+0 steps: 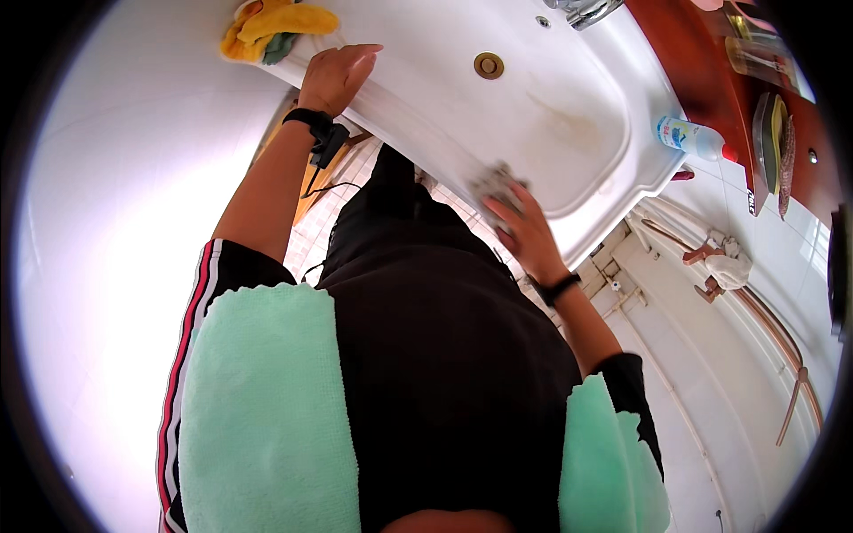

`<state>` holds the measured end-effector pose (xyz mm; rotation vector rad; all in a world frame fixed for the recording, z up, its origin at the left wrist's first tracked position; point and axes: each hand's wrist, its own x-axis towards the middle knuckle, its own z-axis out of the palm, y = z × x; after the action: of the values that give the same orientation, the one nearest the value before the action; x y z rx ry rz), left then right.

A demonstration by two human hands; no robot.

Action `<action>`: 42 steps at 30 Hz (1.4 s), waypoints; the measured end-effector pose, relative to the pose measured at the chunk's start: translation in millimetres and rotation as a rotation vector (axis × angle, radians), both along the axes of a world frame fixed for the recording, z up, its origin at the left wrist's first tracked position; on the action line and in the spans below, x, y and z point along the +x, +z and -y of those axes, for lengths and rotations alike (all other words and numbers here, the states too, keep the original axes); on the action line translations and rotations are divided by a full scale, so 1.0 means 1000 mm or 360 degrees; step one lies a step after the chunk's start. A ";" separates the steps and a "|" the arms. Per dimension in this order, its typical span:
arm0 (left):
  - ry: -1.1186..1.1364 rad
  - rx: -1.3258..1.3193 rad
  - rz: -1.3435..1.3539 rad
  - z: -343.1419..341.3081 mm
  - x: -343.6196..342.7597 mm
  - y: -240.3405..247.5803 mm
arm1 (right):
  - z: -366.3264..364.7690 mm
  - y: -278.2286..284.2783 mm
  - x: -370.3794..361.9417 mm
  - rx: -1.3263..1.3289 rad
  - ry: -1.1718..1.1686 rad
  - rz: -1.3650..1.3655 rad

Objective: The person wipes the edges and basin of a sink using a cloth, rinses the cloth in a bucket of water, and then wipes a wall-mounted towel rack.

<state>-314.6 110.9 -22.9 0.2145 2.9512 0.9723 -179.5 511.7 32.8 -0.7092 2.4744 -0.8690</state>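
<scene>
A wide white washbasin [569, 98] stretches in front of me, with a brass-coloured drain [489, 66] in its floor. My left hand [338, 75] rests on the basin's front rim at the left, holding nothing, its fingers stretched out toward the right. Over the front rim, right of the middle, my right hand [526, 226] presses a grey-and-white rag [499, 185]. Motion blurs the rag and the fingertips, and the palm side is hidden. A brownish smear marks the basin floor near its right side. Both wrists wear black bands.
Yellow and green cloths [280, 27] lie on the basin's left corner. A chrome tap [591, 11] stands at the back. On the right rim is a white bottle with a red cap [697, 139], beside a red-brown shelf [711, 62]. Pipes [773, 320] run along the right wall.
</scene>
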 end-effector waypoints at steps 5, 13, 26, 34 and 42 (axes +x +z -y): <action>-0.0071 -0.0392 -0.0020 -0.011 0.009 0.005 | -0.085 0.006 0.058 0.0343 -0.0045 -0.0142; -0.0031 -0.0980 0.0152 -0.055 0.034 0.000 | -0.009 -0.009 0.012 0.0024 -0.0125 -0.0192; -0.0040 -0.1058 0.0391 -0.055 0.030 0.011 | -0.113 -0.008 0.119 0.0477 -0.0731 -0.0486; -0.0055 -0.1061 0.0405 -0.047 0.031 0.002 | -0.101 -0.035 0.064 0.0356 -0.1337 -0.0607; -0.0110 -0.1036 0.0539 -0.047 0.024 0.004 | -0.135 -0.025 -0.030 0.0378 -0.1790 -0.0260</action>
<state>-290.3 158.1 -19.3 0.1129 2.7330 0.0021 -209.6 646.9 8.0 0.8297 2.9832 -0.8127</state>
